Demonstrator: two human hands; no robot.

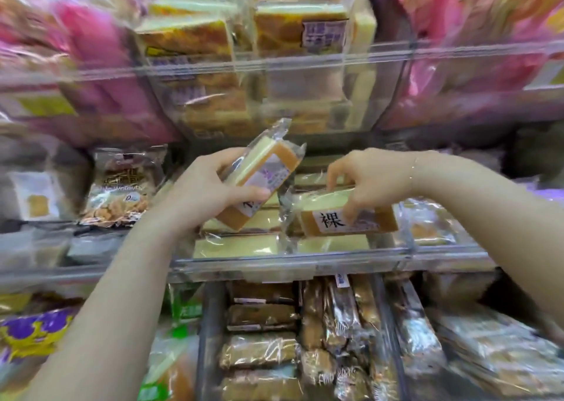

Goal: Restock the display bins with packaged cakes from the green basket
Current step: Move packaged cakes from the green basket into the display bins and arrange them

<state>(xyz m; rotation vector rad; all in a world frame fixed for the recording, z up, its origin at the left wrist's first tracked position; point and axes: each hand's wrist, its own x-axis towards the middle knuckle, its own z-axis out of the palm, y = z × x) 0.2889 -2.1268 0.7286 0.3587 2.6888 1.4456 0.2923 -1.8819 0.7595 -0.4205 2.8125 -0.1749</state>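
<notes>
Placing step, middle clear bin (293, 261): my left hand (207, 193) grips one packaged cake (262, 171) tilted above its stack, my right hand (363, 184) pinches a second cake (345, 214) lying on that stack; next, I judge, release right, lay left flat beside it.

Below your hands (210, 193) sits a clear middle bin (290, 261), pale cake packs (238, 246) stacked flat inside. Above them, upper bin (305, 61) holds more cakes. Beneath your wrists, brown wrapped cakes (259, 315) fill lower bin (210, 324).
</notes>
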